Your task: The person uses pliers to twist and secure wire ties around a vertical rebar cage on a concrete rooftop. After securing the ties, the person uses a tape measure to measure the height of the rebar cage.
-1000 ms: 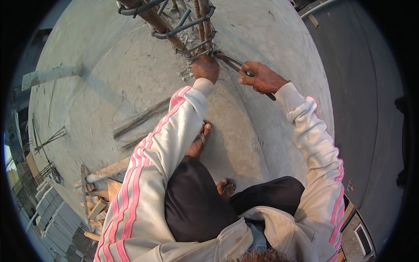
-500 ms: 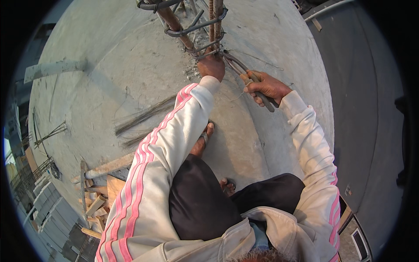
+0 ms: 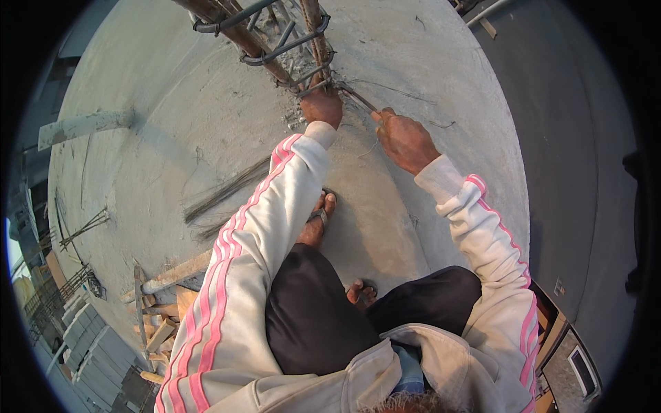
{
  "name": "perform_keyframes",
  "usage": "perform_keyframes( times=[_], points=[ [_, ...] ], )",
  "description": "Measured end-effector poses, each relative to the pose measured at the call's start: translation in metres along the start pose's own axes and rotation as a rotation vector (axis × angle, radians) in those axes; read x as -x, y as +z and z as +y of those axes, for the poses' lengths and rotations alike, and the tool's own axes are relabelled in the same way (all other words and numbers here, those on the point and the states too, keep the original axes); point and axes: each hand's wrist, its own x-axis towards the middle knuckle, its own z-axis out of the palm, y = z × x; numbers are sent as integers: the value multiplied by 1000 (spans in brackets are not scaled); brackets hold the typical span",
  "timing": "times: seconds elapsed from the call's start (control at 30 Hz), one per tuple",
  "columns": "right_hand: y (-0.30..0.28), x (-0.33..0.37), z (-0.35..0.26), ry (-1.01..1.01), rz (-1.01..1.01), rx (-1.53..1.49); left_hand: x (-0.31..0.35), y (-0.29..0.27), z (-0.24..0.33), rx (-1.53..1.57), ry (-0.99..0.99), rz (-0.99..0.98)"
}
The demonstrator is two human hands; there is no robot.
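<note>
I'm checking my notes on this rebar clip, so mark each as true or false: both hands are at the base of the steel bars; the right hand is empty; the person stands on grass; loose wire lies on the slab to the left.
1. Both hands are at the base of the steel bars. True: left hand, right hand.
2. The right hand is empty. False: it grips a thin metal tool.
3. The person stands on grass. False: on a concrete slab.
4. A bundle of loose wire lies to the left. True.

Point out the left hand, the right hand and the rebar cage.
left hand (image 3: 321, 107), head view, back of the hand
right hand (image 3: 405, 141), head view, back of the hand
rebar cage (image 3: 279, 47), head view, a tie ring
</note>
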Motion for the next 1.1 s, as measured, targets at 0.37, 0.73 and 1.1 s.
perform_keyframes(
  times=[0.37, 0.73, 1.1],
  points=[
    [2, -1, 17, -282, 143, -77, -2, 8, -11, -82, 6, -8],
    [1, -12, 34, 31, -510, -959, -3, -10, -25, 442, -1, -274],
    [17, -9, 42, -45, -315, -463, -6, -27, -9, 862, -333, -412]
  ],
)
